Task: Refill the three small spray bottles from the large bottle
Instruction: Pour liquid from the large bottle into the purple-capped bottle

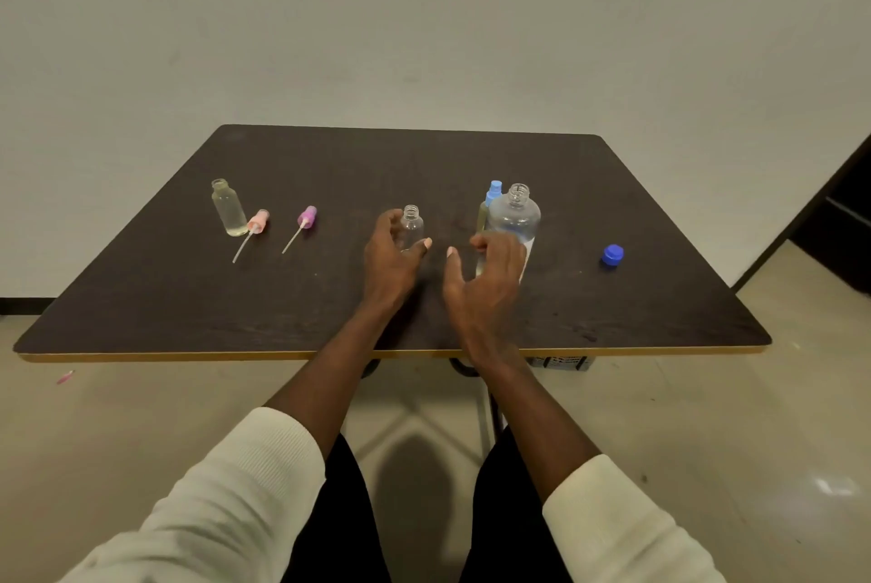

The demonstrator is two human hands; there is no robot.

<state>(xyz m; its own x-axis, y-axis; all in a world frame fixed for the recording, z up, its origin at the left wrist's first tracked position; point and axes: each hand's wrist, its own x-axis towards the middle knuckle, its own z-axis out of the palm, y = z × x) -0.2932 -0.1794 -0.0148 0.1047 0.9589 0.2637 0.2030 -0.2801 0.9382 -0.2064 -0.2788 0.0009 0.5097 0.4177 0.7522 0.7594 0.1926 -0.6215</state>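
On the dark table [188, 299], my left hand [393, 252] curls around a small clear bottle [413, 224] that stands upright with no cap. My right hand [490, 273] hovers with spread, relaxed fingers just in front of the large clear bottle [516, 214], which stands open and partly filled. Half hidden behind the large bottle is a small bottle with a blue spray top [492, 196]. At the far left stands another small bottle [228, 211], uncapped, with liquid in it. A pink spray head [258, 222] and a purple spray head [306, 217] lie beside it.
A blue screw cap [612, 255] lies on the table to the right of the large bottle. A small pink object [65, 377] lies on the floor at the left. A wall stands behind the table.
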